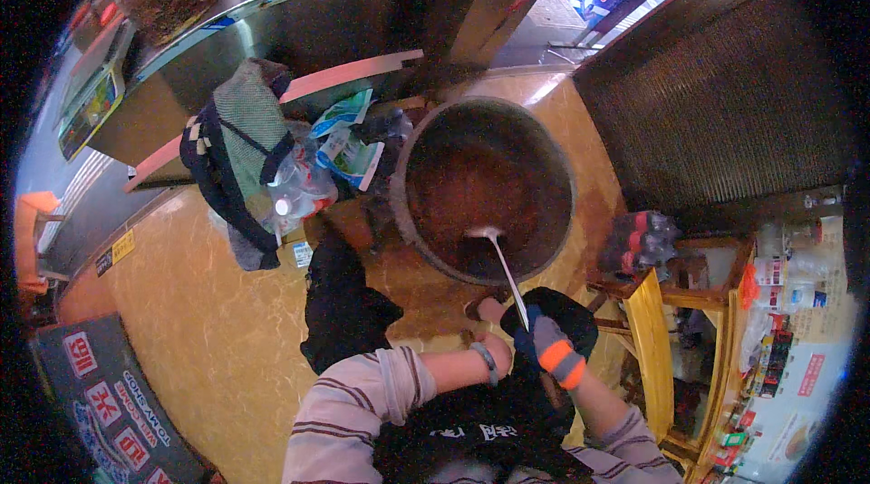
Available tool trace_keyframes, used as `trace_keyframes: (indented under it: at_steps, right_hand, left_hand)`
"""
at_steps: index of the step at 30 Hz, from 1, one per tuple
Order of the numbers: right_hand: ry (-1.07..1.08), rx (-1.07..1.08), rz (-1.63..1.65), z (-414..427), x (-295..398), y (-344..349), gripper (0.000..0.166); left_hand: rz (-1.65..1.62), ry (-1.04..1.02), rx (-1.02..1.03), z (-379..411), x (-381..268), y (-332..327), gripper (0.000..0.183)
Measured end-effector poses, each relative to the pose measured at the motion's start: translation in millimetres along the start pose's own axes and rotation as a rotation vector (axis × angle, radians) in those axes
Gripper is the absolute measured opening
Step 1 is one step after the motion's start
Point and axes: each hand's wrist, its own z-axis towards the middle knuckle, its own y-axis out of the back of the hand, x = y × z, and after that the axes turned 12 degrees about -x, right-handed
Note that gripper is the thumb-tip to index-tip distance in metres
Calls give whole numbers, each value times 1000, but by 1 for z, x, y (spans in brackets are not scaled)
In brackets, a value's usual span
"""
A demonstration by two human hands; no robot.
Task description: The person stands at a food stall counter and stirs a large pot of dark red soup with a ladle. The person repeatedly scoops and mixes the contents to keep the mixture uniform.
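Note:
My right hand (544, 341), in a dark blue and grey knit glove with an orange band, is closed around the handle end of a long metal tool (507, 266). The tool's pale, wider end lies inside a large round vessel (402, 212) with a dark, reddish-brown interior; what it touches there is too dim to tell. Bare, with a bracelet at the wrist, my left hand (495, 353) rests near my knee, left of the gloved one. Its fingers are partly hidden, and I cannot tell whether they hold anything.
Left of the vessel are a green and dark jacket (245, 124), clear plastic bags (302, 178) and blue-green packets (350, 158). Wrapped bottles (639, 243) sit on a wooden stool (649, 334) at right, beside a corrugated dark panel (734, 110). A printed mat (115, 395) lies at lower left.

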Motion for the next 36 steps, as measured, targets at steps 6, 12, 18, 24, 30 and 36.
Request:
trace_keyframes:
  at_steps: [6, 12, 18, 24, 30, 36]
  right_hand:
    - [103, -129, 198, 103, 12, -35, 15]
    - [168, -68, -187, 55, -17, -19, 17]
    - [219, -78, -40, 2, -92, 44, 24]
    - [-137, -72, -439, -10, -93, 41, 20]
    - [14, -350, -207, 87, -63, -11, 18]
    - [242, -421, -139, 157, -112, -69, 19]
  left_hand:
    - [40, -22, 78, 16, 10, -11, 30]
    - [-7, 55, 132, 33, 30, -28, 28]
    - [-21, 0, -245, 35, 37, -75, 15]
    - [54, -114, -130, 3, 22, 2, 16]
    - [-442, 195, -202, 37, 21, -48, 33]
    - [-204, 174, -257, 55, 33, -48, 33]
